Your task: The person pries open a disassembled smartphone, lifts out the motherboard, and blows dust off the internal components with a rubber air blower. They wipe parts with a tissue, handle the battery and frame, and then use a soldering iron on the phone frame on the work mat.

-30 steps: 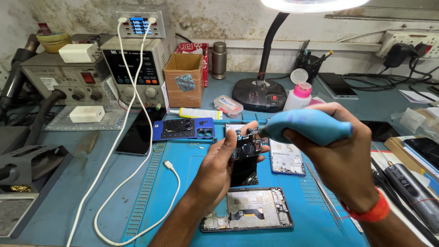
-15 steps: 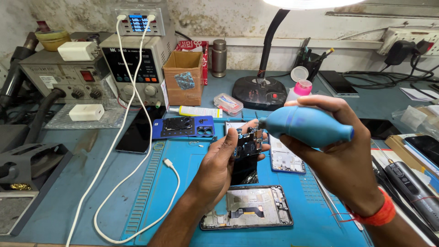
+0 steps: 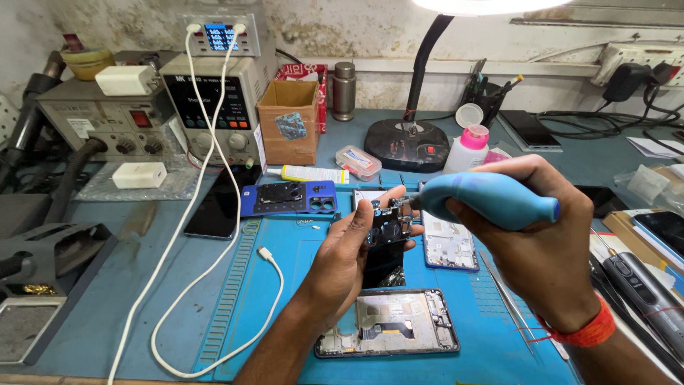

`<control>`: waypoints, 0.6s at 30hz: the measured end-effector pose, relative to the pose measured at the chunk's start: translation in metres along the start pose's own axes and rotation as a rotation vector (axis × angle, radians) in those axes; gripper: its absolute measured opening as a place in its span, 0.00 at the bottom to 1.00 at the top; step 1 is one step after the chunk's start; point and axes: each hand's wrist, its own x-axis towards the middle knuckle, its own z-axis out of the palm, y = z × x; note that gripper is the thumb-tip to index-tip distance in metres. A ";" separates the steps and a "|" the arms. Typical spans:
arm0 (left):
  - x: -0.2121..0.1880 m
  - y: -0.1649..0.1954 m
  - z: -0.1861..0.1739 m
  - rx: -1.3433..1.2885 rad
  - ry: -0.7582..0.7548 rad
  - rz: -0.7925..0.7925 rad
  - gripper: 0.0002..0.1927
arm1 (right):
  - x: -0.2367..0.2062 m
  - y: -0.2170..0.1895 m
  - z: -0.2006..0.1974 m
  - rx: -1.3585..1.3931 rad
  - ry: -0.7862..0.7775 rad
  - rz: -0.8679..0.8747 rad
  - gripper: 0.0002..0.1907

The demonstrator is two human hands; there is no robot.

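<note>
Left hand pinching dark circuit board, right hand at 3 o'clock gripping smooth blue rubber blower bulb, flat opened phone frame at 6 o'clock on blue mat.

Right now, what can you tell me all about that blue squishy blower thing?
The blue blower is a smooth, rubbery-looking bulb, fat in the middle and narrowing to a thin nozzle at its left end. It lies almost level, held up over the blue mat. The right hand wraps around it from behind, fingers over the top. Its nozzle points at the small circuit board pinched in the left hand, and seems almost to touch it.
</note>
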 end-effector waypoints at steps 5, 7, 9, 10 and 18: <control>0.000 -0.001 -0.001 0.008 0.007 -0.009 0.40 | 0.000 0.006 0.001 0.117 -0.043 -0.083 0.26; 0.000 0.000 -0.001 0.022 0.000 -0.010 0.40 | -0.001 0.007 0.001 0.026 -0.025 0.003 0.23; 0.000 0.000 -0.001 0.032 0.002 -0.024 0.40 | -0.002 0.008 0.001 0.020 -0.013 0.050 0.19; 0.000 0.000 -0.001 0.034 0.008 -0.038 0.40 | -0.001 0.008 0.001 0.016 -0.006 0.071 0.16; -0.001 0.000 -0.001 0.026 0.012 -0.046 0.40 | -0.001 0.010 -0.001 -0.075 -0.004 0.046 0.20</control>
